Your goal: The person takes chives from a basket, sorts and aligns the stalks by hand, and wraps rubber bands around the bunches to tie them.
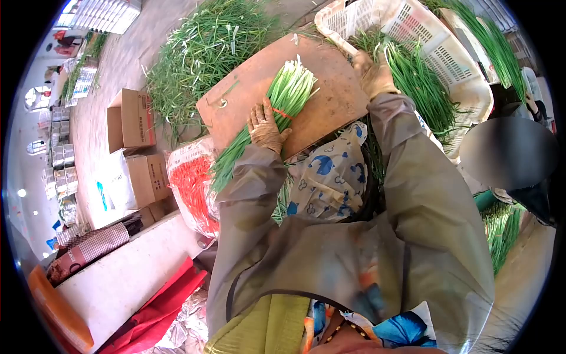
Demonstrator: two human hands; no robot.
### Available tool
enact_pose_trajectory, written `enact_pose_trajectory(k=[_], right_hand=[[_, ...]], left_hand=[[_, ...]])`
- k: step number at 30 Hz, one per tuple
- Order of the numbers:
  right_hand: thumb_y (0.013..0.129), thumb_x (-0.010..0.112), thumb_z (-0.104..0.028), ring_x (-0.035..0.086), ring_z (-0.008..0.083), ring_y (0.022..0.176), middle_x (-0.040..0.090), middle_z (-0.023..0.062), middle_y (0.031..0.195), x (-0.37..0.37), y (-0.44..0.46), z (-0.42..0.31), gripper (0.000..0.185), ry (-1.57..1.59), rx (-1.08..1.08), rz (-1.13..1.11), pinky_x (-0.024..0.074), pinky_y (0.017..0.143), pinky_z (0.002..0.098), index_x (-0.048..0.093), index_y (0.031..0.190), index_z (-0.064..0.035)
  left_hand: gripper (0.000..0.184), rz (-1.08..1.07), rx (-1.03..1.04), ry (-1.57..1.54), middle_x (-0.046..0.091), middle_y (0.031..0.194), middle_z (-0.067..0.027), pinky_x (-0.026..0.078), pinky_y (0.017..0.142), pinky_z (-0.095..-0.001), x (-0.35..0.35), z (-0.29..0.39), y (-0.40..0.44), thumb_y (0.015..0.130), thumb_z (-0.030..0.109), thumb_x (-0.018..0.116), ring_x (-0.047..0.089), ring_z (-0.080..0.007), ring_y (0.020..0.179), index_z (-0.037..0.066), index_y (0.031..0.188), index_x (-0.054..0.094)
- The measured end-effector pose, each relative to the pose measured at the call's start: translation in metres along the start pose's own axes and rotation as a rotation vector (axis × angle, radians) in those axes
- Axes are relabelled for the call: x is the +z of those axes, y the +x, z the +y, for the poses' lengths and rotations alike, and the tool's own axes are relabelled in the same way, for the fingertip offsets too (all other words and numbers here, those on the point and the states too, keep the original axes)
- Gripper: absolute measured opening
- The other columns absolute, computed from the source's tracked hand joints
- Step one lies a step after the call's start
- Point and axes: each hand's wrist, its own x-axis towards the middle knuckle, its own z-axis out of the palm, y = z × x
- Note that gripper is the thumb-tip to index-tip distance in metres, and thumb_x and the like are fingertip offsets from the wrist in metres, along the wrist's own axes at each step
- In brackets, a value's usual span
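A bundle of long green stalks with pale ends point(289, 88) lies across a brown board point(330, 76), with a red tie round it. My left hand point(266, 127) rests on the bundle beside the tie, its fingers spread. My right hand point(375, 74) is at the board's right edge, by the rim of a white plastic crate point(436, 44). Its fingertips are partly hidden, and what they touch or hold is unclear. Loose green stalks point(418, 88) lie in the crate just right of this hand.
A large heap of green stalks point(212, 53) lies beyond the board. Left are a clear bag of red ties point(193, 186) and open cardboard boxes point(131, 121). A patterned cloth point(330, 177) lies below the board. Another person, partly blurred, is at the right edge.
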Motion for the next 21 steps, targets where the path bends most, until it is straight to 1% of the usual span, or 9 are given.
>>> enact_pose_trajectory(k=[6, 9, 11, 13, 14, 17, 18, 20, 21], right_hand=[[0.08, 0.03, -0.073, 0.058, 0.0189, 0.076, 0.062, 0.0093, 0.089, 0.012, -0.057, 0.116, 0.081, -0.878, 0.801, -0.23, 0.0475, 0.071, 0.0324, 0.058, 0.103, -0.0002], [0.076, 0.036, -0.075, 0.061, 0.0185, 0.069, 0.064, 0.0095, 0.081, 0.028, -0.061, 0.159, 0.081, -0.941, 0.864, -0.21, 0.0496, 0.062, 0.028, 0.06, 0.094, -0.0001], [0.086, 0.054, -0.045, 0.056, 0.014, 0.054, 0.06, 0.0042, 0.069, 0.031, -0.056, 0.169, 0.042, -0.911, 0.813, -0.192, 0.0457, 0.047, 0.0249, 0.057, 0.09, -0.003], [0.086, 0.056, -0.029, 0.046, 0.0108, 0.046, 0.051, -0.0005, 0.059, 0.02, -0.044, 0.165, 0.024, -0.924, 0.834, -0.302, 0.0354, 0.041, 0.0221, 0.056, 0.081, -0.0055], [0.086, 0.053, -0.025, 0.049, 0.0114, 0.052, 0.057, 0.0012, 0.067, 0.015, -0.039, 0.15, 0.022, -1.008, 0.829, -0.451, 0.0397, 0.047, 0.0228, 0.058, 0.088, -0.0036], [0.086, 0.052, -0.022, 0.051, 0.013, 0.058, 0.057, -0.0006, 0.067, 0.004, -0.044, 0.139, 0.018, -1.37, 0.092, -0.291, 0.0402, 0.05, 0.0246, 0.061, 0.079, -0.008], [0.086, 0.052, -0.022, 0.051, 0.013, 0.058, 0.057, -0.0006, 0.067, 0.004, -0.045, 0.137, 0.018, -1.377, 0.103, -0.295, 0.0402, 0.05, 0.0246, 0.061, 0.079, -0.008], [0.087, 0.051, -0.025, 0.053, 0.014, 0.06, 0.058, -0.0004, 0.069, 0.012, -0.046, 0.13, 0.02, -1.579, -0.655, -0.556, 0.0422, 0.053, 0.0266, 0.061, 0.079, -0.0092], [0.087, 0.051, -0.025, 0.053, 0.014, 0.06, 0.058, -0.0004, 0.069, 0.017, -0.047, 0.136, 0.02, -1.583, -0.654, -0.563, 0.0422, 0.053, 0.0266, 0.061, 0.079, -0.0092]], left_hand=[[0.106, 0.147, 0.02, 0.15, 0.03, 0.139, -0.0159, 0.021, 0.107, -0.0444, 0.043, -0.016, 0.008, 0.064, 0.041, 0.073, 0.028, -0.0318, 0.129, 0.011, 0.142, 0.008], [0.099, 0.2, 0.051, 0.122, 0.03, 0.14, -0.0153, 0.019, 0.108, -0.0433, 0.044, -0.026, 0.002, 0.068, 0.041, 0.068, 0.026, -0.0306, 0.131, 0.01, 0.142, 0.011], [0.103, 0.045, 0.028, 0.038, 0.028, 0.141, -0.0167, 0.017, 0.108, -0.0435, 0.037, -0.035, -0.012, 0.064, 0.045, 0.071, 0.023, -0.0309, 0.132, 0.008, 0.141, 0.014], [0.11, -0.086, -0.103, -0.048, 0.026, 0.141, -0.0185, 0.015, 0.109, -0.0432, -0.01, -0.024, -0.024, 0.06, 0.051, 0.072, 0.02, -0.0315, 0.133, 0.004, 0.14, 0.014], [0.112, -0.077, -0.128, -0.045, 0.026, 0.141, -0.019, 0.015, 0.109, -0.0431, -0.016, -0.028, -0.027, 0.059, 0.053, 0.072, 0.021, -0.0316, 0.133, 0.001, 0.14, 0.014], [0.114, -0.042, -0.138, -0.043, 0.028, 0.14, -0.0204, 0.014, 0.109, -0.043, -0.022, -0.03, -0.025, 0.058, 0.056, 0.072, 0.021, -0.0327, 0.133, -0.003, 0.138, 0.016], [0.112, 0.008, -0.065, -0.008, 0.028, 0.139, -0.0223, 0.016, 0.109, -0.0437, -0.02, -0.023, -0.019, 0.058, 0.057, 0.071, 0.022, -0.0349, 0.132, -0.003, 0.137, 0.019], [0.108, 0.039, 0.007, 0.07, 0.028, 0.14, -0.0223, 0.017, 0.109, -0.0431, -0.018, -0.001, -0.004, 0.057, 0.059, 0.07, 0.022, -0.036, 0.132, -0.001, 0.135, 0.025], [0.108, 0.041, 0.001, 0.067, 0.028, 0.14, -0.0223, 0.017, 0.109, -0.0431, -0.006, 0.008, 0.002, 0.057, 0.059, 0.07, 0.022, -0.036, 0.132, -0.001, 0.135, 0.025]])
